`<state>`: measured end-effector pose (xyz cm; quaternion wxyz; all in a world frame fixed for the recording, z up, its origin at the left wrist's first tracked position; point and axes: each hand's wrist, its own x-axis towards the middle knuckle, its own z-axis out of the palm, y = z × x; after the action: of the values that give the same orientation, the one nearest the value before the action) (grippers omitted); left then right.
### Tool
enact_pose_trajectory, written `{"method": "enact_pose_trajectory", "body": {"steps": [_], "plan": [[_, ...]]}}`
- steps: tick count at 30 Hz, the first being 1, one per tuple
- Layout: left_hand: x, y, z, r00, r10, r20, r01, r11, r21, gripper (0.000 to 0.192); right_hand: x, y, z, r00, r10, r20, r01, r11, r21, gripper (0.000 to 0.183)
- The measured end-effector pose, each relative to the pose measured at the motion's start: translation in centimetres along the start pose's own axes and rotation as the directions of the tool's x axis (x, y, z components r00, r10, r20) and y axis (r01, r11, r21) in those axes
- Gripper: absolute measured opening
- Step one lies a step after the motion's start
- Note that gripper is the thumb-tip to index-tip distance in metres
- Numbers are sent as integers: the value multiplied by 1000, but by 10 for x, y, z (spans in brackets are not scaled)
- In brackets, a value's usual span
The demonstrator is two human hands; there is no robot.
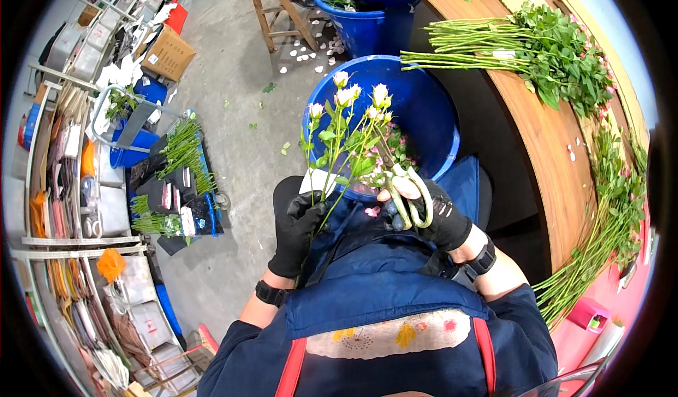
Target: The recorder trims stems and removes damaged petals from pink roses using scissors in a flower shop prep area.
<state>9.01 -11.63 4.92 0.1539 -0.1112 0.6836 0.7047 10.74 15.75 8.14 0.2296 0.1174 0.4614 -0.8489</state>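
Observation:
My left hand (302, 227), in a black glove, grips the green stems of several pale pink-and-white spray roses (344, 97). The blooms point away from me, over a large blue plastic tub (439, 95). A pair of scissors (428, 206) with pale, worn handles is in my right hand (445, 217), also black-gloved with bare fingertips showing. The blades reach in among the leaves on the right of the bunch, and I cannot tell if they touch a stem. Cut leaves and pink petals (400, 148) lie inside the tub. Something white (318, 181) sits just beyond my left hand.
To the right, a wooden table (535, 148) bears bundles of long-stemmed roses (551, 52). A second blue bucket (365, 26) and a wooden stool (275, 10) stand ahead. At left are a trolley of cut stems (185, 153), a cardboard box (168, 52) and crowded shelves (79, 240).

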Motion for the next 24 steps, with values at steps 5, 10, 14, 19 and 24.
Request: {"method": "enact_pose_trajectory", "body": {"steps": [5, 10, 14, 19, 24], "plan": [[2, 0, -6, 999, -43, 8, 43, 999, 1, 22, -1, -2, 4, 996, 19, -82, -20, 1000, -12, 35], [11, 0, -21, 975, -131, 180, 173, 955, -241, 25, 12, 36, -39, 791, -587, 172, 399, 282, -873, 25], [15, -6, -34, 949, -169, 268, 273, 863, -424, 25, 13, 30, -38, 655, -735, 173, 464, 211, -860, 36], [16, -15, -36, 913, -181, 364, 362, 772, -523, 26, 19, 15, -48, 644, -716, 268, 318, -69, -946, 42], [11, -11, -25, 929, -241, 282, 352, 814, -463, 32, 19, 1, -38, 692, -672, 264, 209, -164, -964, 48]]}}
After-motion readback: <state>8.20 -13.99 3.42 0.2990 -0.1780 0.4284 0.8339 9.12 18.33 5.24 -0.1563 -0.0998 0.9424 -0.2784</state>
